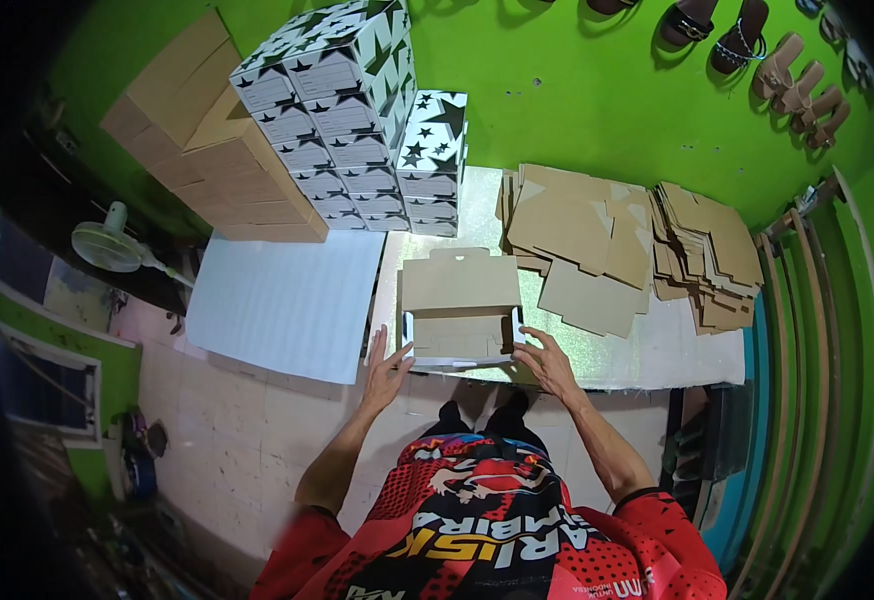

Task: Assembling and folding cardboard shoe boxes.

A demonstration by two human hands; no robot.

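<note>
In front of me on the table, a cardboard box stands with its lid folded back, away from me. Its inside is plain brown, and white shows along the side walls and the front edge. I see only bare cardboard and fold lines within it. At the near left corner, my left hand grips the box, fingers along the outer wall. My right hand grips the opposite end, with its fingers bent over the right wall.
White boxes with black stars are stacked at the back left, beside large brown cartons. Flat cardboard blanks lie in piles to the right. A white sheet covers the left surface, near a fan. Sandals hang on the green wall.
</note>
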